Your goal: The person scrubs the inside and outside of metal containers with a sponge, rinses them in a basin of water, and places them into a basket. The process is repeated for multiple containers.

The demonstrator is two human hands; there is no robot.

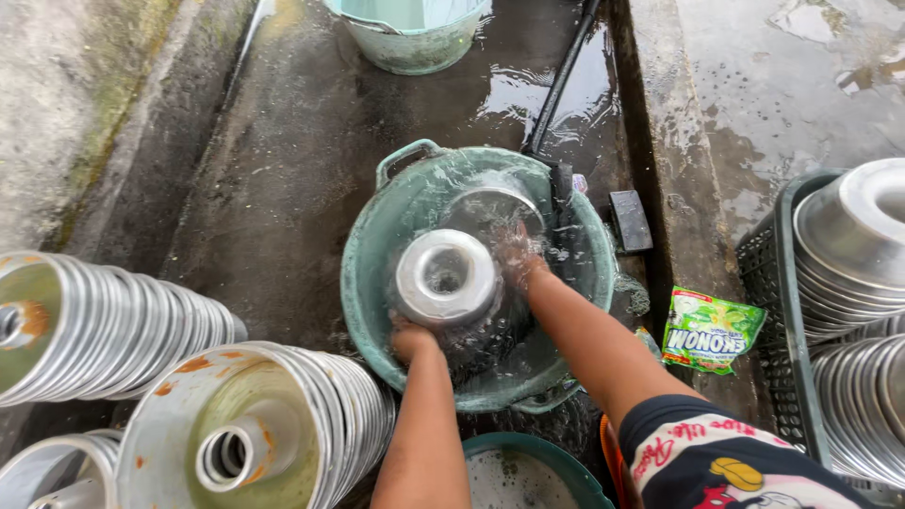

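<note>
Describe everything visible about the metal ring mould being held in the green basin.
The ring mould is a round, silvery metal pan with a hollow centre tube, turned bottom-up and tilted toward the camera. It sits low in the green basin, wet, with water splashing over it. The left hand grips its near edge; the right hand touches its far right side.

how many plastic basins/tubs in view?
3. A green basin sits mid-frame, both hands in its water; a pale tub is at the top edge; a dark green one is at the bottom edge, partly hidden. More may lie out of frame.
</note>
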